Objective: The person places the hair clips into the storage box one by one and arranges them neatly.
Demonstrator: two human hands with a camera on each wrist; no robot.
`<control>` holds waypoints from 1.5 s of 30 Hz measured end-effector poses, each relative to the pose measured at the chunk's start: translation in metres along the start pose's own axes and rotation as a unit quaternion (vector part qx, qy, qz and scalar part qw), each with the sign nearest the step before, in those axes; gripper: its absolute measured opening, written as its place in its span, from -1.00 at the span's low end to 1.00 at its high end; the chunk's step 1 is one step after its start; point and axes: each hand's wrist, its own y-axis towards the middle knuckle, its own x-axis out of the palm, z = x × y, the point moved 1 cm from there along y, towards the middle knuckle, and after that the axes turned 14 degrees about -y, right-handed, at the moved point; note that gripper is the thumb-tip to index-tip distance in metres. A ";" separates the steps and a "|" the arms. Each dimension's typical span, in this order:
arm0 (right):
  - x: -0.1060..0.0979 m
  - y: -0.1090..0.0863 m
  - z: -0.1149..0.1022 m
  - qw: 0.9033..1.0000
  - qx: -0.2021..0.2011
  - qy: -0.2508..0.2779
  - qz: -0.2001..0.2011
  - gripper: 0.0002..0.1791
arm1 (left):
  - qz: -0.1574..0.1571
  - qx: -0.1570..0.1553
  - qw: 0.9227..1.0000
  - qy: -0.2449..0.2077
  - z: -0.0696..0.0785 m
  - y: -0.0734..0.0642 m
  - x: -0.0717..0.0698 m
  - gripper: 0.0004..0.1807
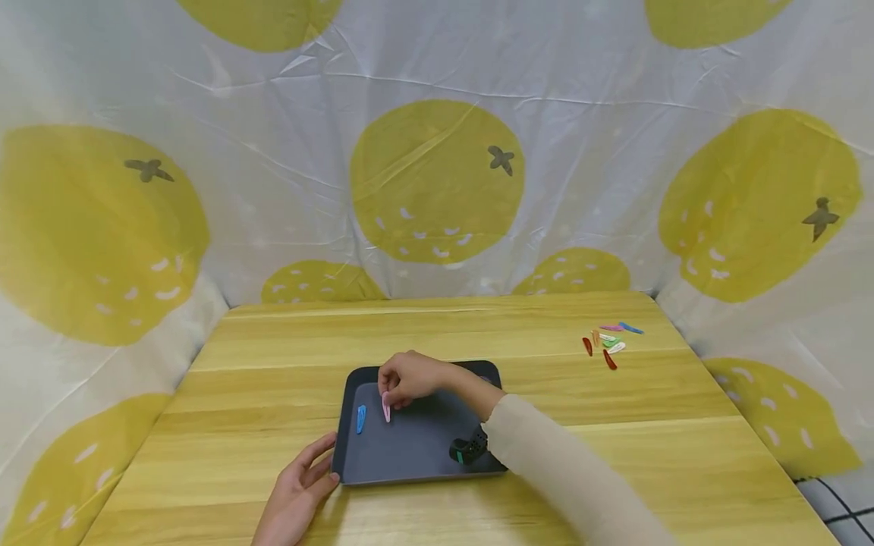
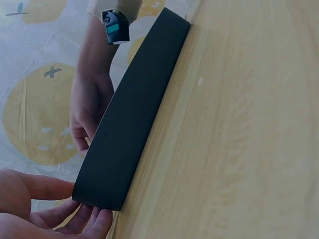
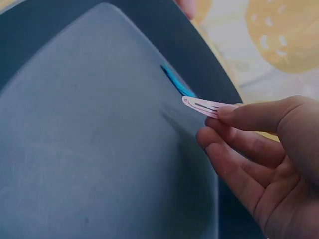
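Note:
Over the left part of a dark grey tray (image 1: 410, 455), my right hand (image 1: 413, 377) pinches a pink hair clip (image 3: 198, 104) between thumb and fingertips. The right wrist view shows the clip's narrow end pointing out over the tray floor. Just left of it, a blue hair clip (image 1: 360, 419) lies in the tray near the left wall. My left hand (image 1: 298, 485) grips the tray's near left corner, its thumb on one side and fingers on the other, as the left wrist view shows.
Several hair clips (image 1: 610, 339) in red, white, green, orange, pink and blue lie loosely grouped at the table's far right. The wooden table (image 1: 273, 379) meets a lemon-patterned curtain at the back and sides. A black wrist camera (image 1: 467, 449) hangs over the tray's right side.

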 end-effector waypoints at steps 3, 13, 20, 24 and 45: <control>0.006 0.007 -0.002 1.000 0.005 0.003 -0.006 -0.95 | 0.004 -0.004 1.000 0.003 0.000 0.001 0.000 -0.36; 0.019 0.024 -0.006 0.988 0.013 -0.152 0.017 -0.87 | -0.003 -0.003 1.000 0.001 -0.002 0.003 -0.002 -0.35; 0.022 0.029 -0.010 0.980 0.038 -0.197 0.019 -0.87 | -0.004 -0.009 1.000 0.004 -0.001 0.005 -0.003 -0.35; 0.025 0.031 -0.012 0.978 0.049 -0.203 0.023 -0.86 | -0.007 -0.013 1.000 0.006 0.000 0.006 -0.003 -0.35; 0.024 0.028 -0.011 0.977 0.042 -0.206 0.019 -0.87 | -0.005 -0.016 1.000 -0.005 -0.002 0.006 -0.001 -0.34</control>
